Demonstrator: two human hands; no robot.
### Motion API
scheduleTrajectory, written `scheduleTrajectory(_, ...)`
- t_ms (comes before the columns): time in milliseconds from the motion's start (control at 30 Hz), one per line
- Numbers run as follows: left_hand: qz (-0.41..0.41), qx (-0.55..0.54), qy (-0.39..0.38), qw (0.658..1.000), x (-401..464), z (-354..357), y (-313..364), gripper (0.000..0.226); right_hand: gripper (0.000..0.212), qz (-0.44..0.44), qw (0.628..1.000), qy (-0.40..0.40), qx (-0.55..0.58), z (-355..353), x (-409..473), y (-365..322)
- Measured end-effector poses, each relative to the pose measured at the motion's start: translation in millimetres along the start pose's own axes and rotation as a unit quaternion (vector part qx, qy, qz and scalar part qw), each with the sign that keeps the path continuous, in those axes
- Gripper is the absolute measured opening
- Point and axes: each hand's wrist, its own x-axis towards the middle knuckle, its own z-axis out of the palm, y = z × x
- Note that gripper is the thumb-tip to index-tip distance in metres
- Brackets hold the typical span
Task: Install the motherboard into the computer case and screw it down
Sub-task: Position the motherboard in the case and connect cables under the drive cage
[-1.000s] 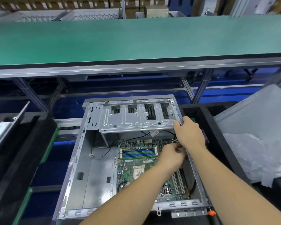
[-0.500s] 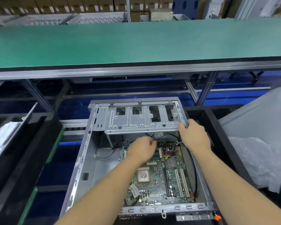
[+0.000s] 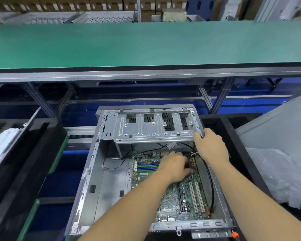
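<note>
The grey computer case (image 3: 87, 180) lies open in front of me, its drive cage (image 3: 153, 127) across the far end. The green motherboard (image 3: 172, 202) lies flat inside on the right half. My left hand (image 3: 174, 166) rests on the board's upper right part, fingers curled down; something small and dark sits at the fingertips, and I cannot tell what it is. My right hand (image 3: 210, 146) grips the right front corner of the drive cage, fingers wrapped over its edge. A black cable (image 3: 212, 185) runs along the case's right wall.
The case sits between black foam trays on the left (image 3: 33, 153) and on the right (image 3: 233, 136). A grey panel with a white plastic bag (image 3: 276, 174) lies at the right. A green conveyor belt (image 3: 146, 46) runs across beyond the case. An orange-tipped tool (image 3: 235, 234) shows at the bottom right.
My left hand has moved right, from under the drive cage's middle to the board's upper right part. My right hand has stayed on the cage corner.
</note>
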Motion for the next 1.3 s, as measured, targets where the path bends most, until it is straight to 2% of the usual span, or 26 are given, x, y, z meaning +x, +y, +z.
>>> scheduleTrajectory(67, -0.018, 0.036, 0.022, 0.999, 2.8, 7.4, 8.3, 0.04, 0.028, -0.001, 1.0, 0.003, -0.002, 0.4, 0.0, 0.4)
scheduleTrajectory(267, -0.035, -0.005, 0.067, 0.997, 0.2, 20.4, 5.1, 0.015, 0.028, 0.001, 1.0, 0.006, 0.0, 0.7, 0.3, -0.1)
scheduleTrajectory(433, -0.063, -0.052, 0.062, 0.995, 4.0, 21.3, 0.4, 0.029, 0.027, -0.002, 1.0, 0.0, 0.001, -0.5, -0.3, -0.8)
scheduleTrajectory(633, -0.067, -0.041, 0.052, 0.996, 11.2, 28.1, -1.7, 0.027, 0.028, -0.002, 1.0, -0.006, 0.003, -2.0, -1.4, -2.0)
scheduleTrajectory(733, -0.088, -0.147, 0.085, 0.982, 11.7, 27.3, -2.4, 0.024, 0.029, 0.0, 1.0, -0.005, 0.007, -2.4, -1.8, -2.7)
scheduleTrajectory(833, -0.111, -0.28, 0.131, 0.945, 8.1, 22.7, -5.2, 0.023, 0.029, 0.003, 1.0, -0.006, 0.01, -2.9, -2.1, -2.8)
scheduleTrajectory(900, -0.115, -0.311, 0.164, 0.929, 4.5, 16.5, -10.4, 0.02, 0.029, 0.001, 1.0, -0.006, 0.009, -3.2, -2.6, -3.3)
scheduleTrajectory(967, -0.128, -0.299, 0.197, 0.925, 2.7, 10.8, -18.7, 0.019, 0.029, 0.002, 1.0, -0.008, 0.009, -3.7, -2.9, -3.7)
scheduleTrajectory(1067, -0.151, -0.274, 0.222, 0.923, 1.1, 5.6, -27.5, 0.03, 0.028, 0.006, 1.0, -0.014, 0.012, -4.5, -3.1, -4.7)
scheduleTrajectory(1300, -0.161, -0.259, 0.217, 0.927, 0.9, 5.0, -24.0, 0.023, 0.03, 0.01, 1.0, -0.02, 0.013, -7.7, -5.3, -7.3)
